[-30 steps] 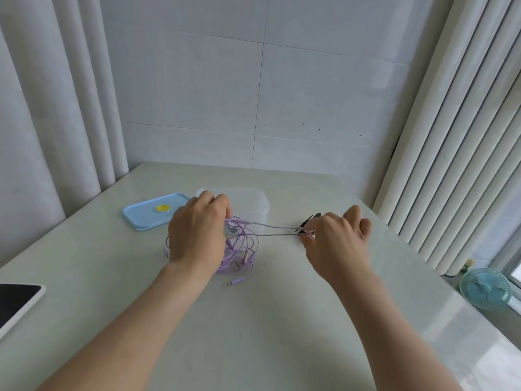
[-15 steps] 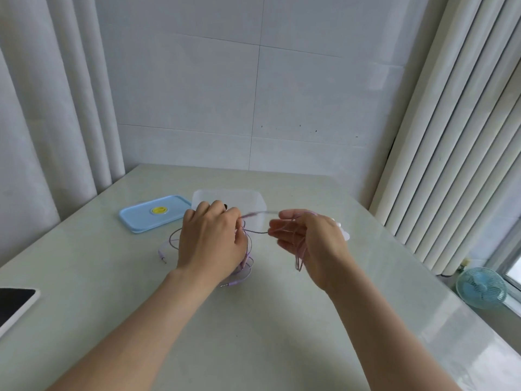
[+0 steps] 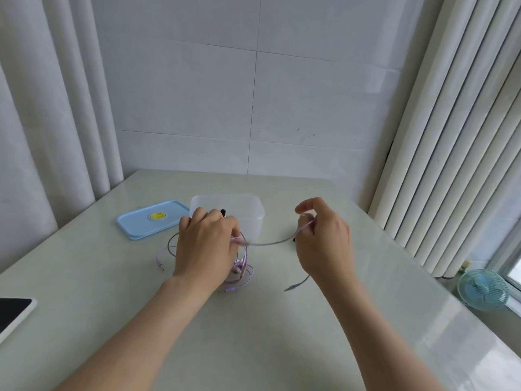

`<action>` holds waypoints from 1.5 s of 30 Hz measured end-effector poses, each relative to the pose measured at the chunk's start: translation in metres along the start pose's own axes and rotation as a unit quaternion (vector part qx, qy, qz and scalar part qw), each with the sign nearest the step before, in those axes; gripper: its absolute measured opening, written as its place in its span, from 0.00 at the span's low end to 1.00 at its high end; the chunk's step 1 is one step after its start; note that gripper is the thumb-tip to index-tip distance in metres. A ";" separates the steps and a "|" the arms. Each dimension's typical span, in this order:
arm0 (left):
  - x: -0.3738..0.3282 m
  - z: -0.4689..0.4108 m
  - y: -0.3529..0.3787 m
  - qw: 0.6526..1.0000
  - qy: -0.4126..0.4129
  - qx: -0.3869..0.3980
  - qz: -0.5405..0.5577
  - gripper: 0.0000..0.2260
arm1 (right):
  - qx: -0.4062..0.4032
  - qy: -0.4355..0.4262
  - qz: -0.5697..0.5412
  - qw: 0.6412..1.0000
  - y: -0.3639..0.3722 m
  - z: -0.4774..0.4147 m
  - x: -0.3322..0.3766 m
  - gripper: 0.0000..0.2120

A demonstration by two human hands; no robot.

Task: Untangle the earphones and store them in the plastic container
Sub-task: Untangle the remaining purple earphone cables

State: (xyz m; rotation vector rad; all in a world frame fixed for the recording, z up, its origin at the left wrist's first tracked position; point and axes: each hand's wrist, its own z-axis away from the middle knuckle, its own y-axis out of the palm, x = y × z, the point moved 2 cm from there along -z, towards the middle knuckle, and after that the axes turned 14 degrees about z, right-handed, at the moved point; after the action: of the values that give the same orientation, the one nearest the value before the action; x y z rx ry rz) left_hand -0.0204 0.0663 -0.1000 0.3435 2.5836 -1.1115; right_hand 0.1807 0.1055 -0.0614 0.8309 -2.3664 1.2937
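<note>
Some earphones [image 3: 267,243] between left grip [image 3: 205,246], right grip [image 3: 324,245]

I see the earphones [image 3: 242,273] on the table [image 3: 253,342], before the container [image 3: 249,208]; lid [image 3: 141,225] left of it, tablet [image 3: 12,310] nearest left.

My left hand [image 3: 205,244] hides most of the earphones [image 3: 239,273]; their stretched cord blurs; the tablet [image 3: 12,311] runs off-frame.
</note>
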 end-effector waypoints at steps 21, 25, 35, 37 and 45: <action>-0.033 0.003 -0.018 0.929 0.058 0.177 0.320 0.34 | 0.226 -0.180 -0.087 0.953 0.025 0.023 0.021 0.10; -0.035 0.001 -0.024 0.937 0.069 0.142 0.312 0.31 | 0.138 -0.193 -0.036 0.971 0.023 0.016 0.015 0.09; 0.001 -0.004 -0.016 0.981 0.020 0.098 0.167 0.16 | 0.193 0.049 -0.192 0.961 0.006 0.002 0.005 0.13; 0.001 -0.003 -0.013 0.983 -0.001 0.107 0.150 0.21 | 0.214 0.054 -0.165 0.961 0.008 0.002 0.003 0.14; -0.004 -0.001 -0.010 0.980 -0.013 0.144 0.136 0.13 | 0.179 -0.011 -0.088 0.980 0.010 0.003 0.003 0.11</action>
State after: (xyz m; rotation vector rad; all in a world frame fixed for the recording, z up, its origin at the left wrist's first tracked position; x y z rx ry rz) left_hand -0.0201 0.0596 -0.0910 0.7191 2.2642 -1.3737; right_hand 0.1719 0.1056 -0.0676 1.1332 -2.0482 1.6639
